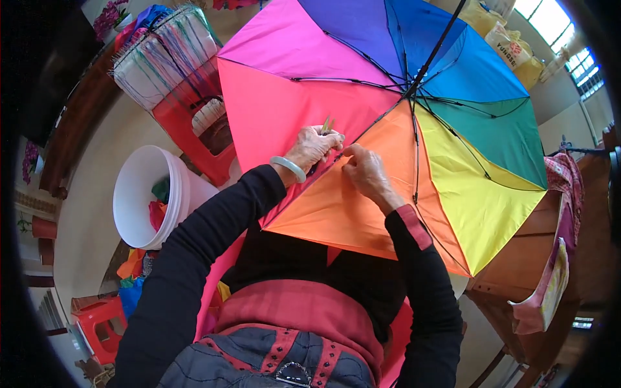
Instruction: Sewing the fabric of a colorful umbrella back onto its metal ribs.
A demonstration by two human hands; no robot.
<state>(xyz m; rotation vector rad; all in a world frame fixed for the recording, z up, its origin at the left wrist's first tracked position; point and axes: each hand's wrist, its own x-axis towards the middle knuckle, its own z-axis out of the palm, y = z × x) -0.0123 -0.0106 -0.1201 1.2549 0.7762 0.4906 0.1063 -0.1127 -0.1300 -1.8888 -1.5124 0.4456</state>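
An open umbrella [362,213] with rainbow panels lies across my lap, its inner side facing me. Black ribs [416,149] spread from its hub, and the shaft [440,45] leans toward the upper right. My left hand [312,147], with a pale bangle on the wrist, is closed around small scissors [328,124] whose pointed tips stick up past the fingers. It rests by the rib between the pink-red and orange panels. Just right of it, my right hand [369,169] has its fingers pinched together at the same rib; what they hold is too small to make out.
To the left stand a white bucket [147,194] with coloured cloth inside and a red stool [213,142] bearing a white block hung with many threads [165,58]. A smaller red stool [100,326] is lower left. Wooden furniture [524,258] with a draped cloth stands right.
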